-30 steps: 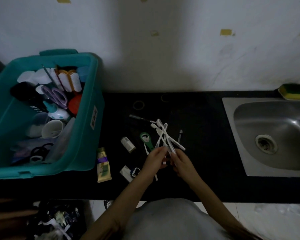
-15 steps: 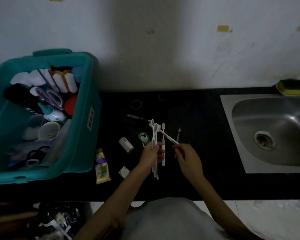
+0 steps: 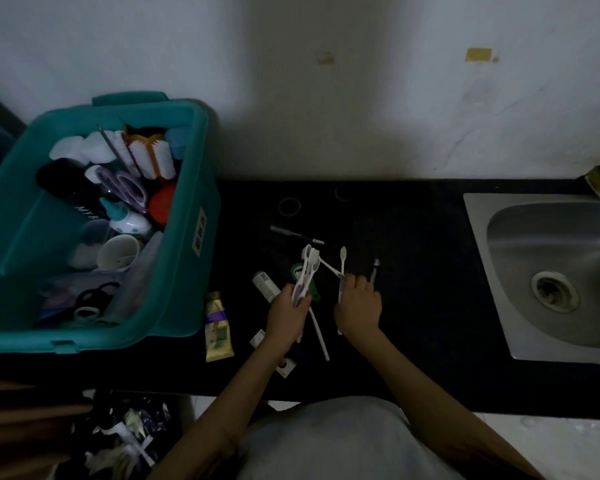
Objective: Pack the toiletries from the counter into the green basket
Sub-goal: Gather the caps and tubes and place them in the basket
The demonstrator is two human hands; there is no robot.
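Both hands hover low over the dark table, busy gathering slim plastic brushes into one bunch: the left hand (image 3: 286, 315) has its fingers curled round a bundle of white toothbrushes (image 3: 306, 271), heads fanned upward and one long handle trailing down past the wrist, while the right hand (image 3: 359, 306) pinches two loose brushes (image 3: 342, 268) at its fingertips, one upright and one slanting across toward the bundle. The sensible way through this step, I judge, is to lay the loose pair parallel with the bundle, heads all one way, so the smooth, thin handles stack instead of crossing and sliding out; then close the left hand on the lot before carrying it leftward. The green basket (image 3: 182, 271) sits well to the left of the left hand, a deep, rigid plastic tub already crowded (bristle brush, scissors and a white cup among the things inside), so the bunch probably wants a gap along its near wall. Just left of the left hand lie a small pale cylinder (image 3: 265, 285) and a soft, flattened tube (image 3: 217, 329); a glossy green piece (image 3: 315, 293) shows behind the bundle, a dark slim stick (image 3: 297, 234) lies beyond both hands, and another short one (image 3: 374, 270) rests just right of the right fingertips
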